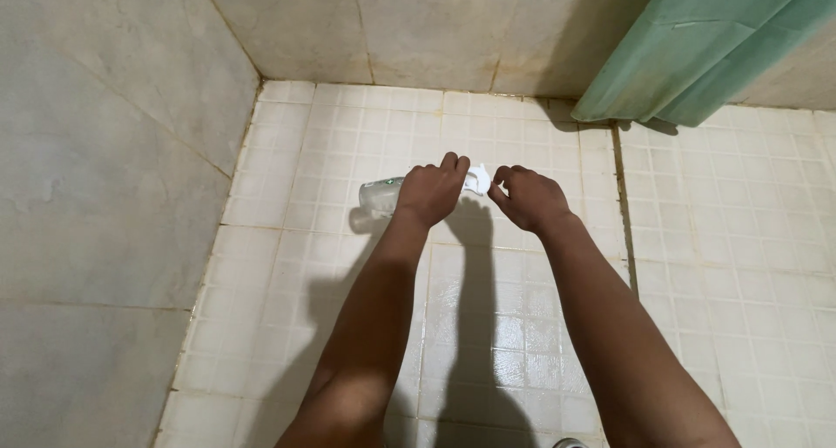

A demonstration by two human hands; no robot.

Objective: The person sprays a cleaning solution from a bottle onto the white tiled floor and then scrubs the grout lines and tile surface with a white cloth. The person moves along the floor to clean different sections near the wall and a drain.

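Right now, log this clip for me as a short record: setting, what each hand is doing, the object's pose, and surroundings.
setting: tiled corner, small white floor tiles, large grey wall tiles
left hand: wrapped around a clear plastic bottle, held sideways above the floor
right hand: fingertips at the bottle's white cap end
bottle contents: cannot tell
surroundings: green curtain hanging at upper right; shadow of arms on the floor

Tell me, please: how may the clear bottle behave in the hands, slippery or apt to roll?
The bottle, held sideways by the left hand, looks like thin plastic, so probably light. The floor shines as if wet, so it may be slippery. Its round body would likely roll if dropped.
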